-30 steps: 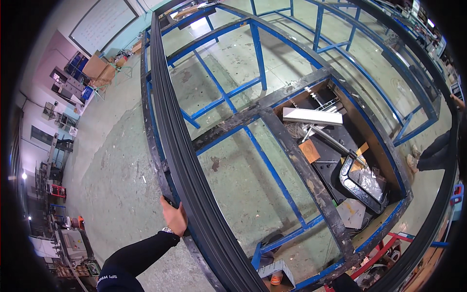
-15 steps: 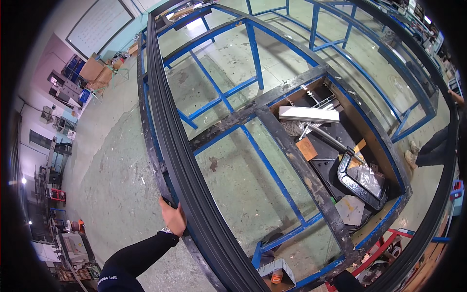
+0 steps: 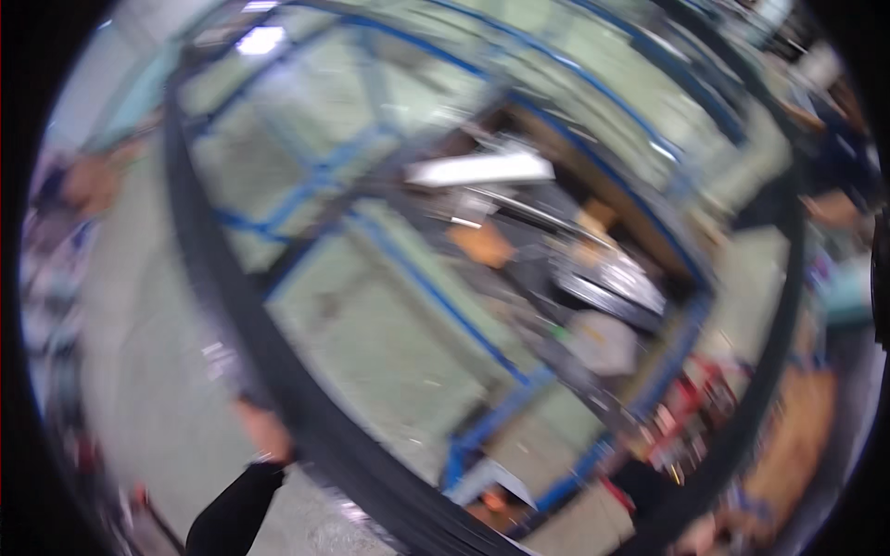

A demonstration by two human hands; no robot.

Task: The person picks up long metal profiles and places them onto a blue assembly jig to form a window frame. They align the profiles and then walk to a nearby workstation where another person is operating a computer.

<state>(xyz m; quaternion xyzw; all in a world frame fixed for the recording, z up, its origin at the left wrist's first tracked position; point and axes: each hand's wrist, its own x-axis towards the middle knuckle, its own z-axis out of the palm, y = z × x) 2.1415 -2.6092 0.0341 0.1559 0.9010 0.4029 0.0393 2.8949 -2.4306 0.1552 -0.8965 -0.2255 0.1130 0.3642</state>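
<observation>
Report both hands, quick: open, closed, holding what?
Left hand: at the outer edge of the black frame; too blurred to tell if closed.
Right hand: apparently beside it, lower right; grip cannot be told.

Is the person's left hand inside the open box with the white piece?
No, the blurred left hand is at the long black strip, well to the left of the open box.

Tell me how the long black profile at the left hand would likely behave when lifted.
The long black profile may be unwieldy, given its great length. Its far end could swing, lying well away from the left hand. Blur hides how slippery it is.
</observation>
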